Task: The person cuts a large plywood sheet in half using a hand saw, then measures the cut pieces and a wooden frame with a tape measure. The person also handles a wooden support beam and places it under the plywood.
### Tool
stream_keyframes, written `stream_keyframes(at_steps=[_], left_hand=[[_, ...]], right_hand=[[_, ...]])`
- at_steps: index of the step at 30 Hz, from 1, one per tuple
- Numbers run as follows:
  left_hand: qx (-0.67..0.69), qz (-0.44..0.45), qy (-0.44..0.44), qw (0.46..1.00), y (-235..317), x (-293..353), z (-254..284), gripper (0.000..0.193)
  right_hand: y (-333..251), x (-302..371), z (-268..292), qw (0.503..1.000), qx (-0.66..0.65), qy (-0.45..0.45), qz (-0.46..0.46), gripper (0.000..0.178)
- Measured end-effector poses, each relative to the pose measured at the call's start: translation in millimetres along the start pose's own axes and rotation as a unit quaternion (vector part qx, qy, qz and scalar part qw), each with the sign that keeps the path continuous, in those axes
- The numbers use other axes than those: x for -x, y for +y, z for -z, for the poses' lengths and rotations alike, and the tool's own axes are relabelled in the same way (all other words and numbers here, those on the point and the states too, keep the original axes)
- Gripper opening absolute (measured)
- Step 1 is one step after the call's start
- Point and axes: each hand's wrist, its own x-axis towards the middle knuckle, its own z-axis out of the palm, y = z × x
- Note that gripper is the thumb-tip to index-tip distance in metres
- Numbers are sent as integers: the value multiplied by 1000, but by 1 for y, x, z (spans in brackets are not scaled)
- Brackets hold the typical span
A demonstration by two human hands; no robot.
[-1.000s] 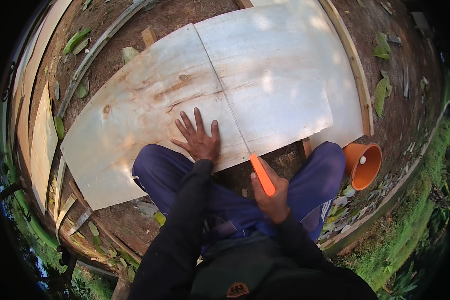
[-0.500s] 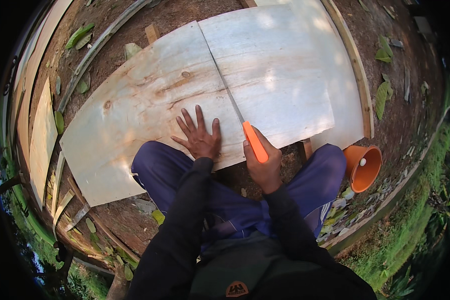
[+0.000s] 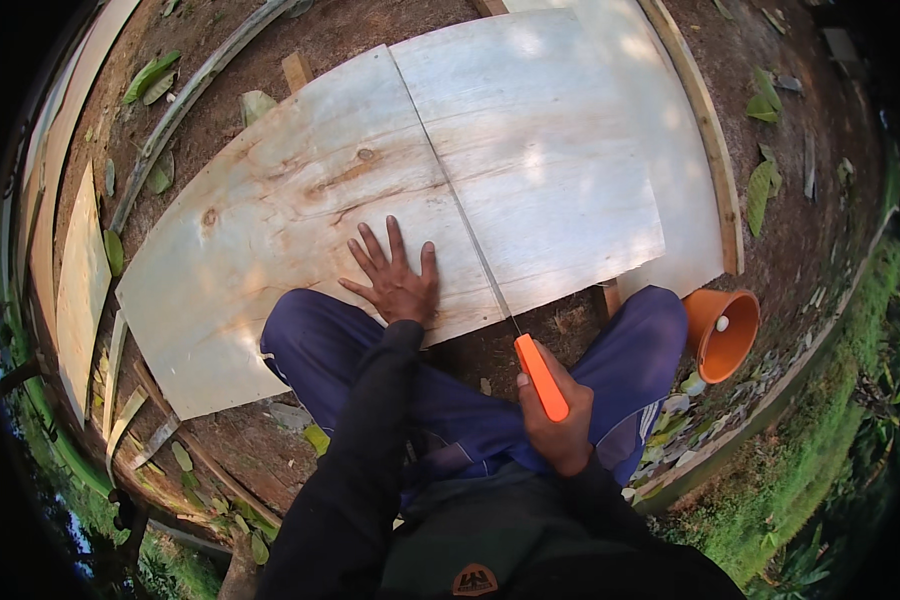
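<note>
A pale plywood sheet (image 3: 270, 240) with brown grain streaks and knots lies in front of my knees. My left hand (image 3: 404, 282) rests flat on it, fingers spread. My right hand (image 3: 562, 425) is closed round the orange handle of a handsaw (image 3: 541, 378), just off the sheet's near edge and close to my right thigh. The narrow blade points away from me along a straight dark line (image 3: 432, 142) that crosses the sheet to its far edge. I cannot tell where the blade ends and the line continues alone.
Another pale sheet (image 3: 692, 205) lies partly under the plywood at right, beside a wooden batten (image 3: 705, 110). An orange bucket (image 3: 708, 370) with a small white round thing inside is tipped beside my right knee. Wood strips (image 3: 80, 290) lie at left on leaf-strewn soil.
My right hand has drawn the saw toward me and slightly right, bringing its handle past the sheet's near edge. My left hand stays flat in the same spot.
</note>
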Motion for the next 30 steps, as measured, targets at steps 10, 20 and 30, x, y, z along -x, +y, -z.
stream_keyframes(at_steps=[10,20,30], left_hand=[[6,-2,-7,1000,-3,0,-4,78],[10,-6,1,1000,-2,0,-3,78],[8,-11,-5,1000,7,-1,-2,78]], right_hand=[[-2,-10,-8,1000,19,-12,-12,39],[1,-36,-16,998,-10,-31,-47,42],[17,-63,-29,1000,18,-21,-6,40]])
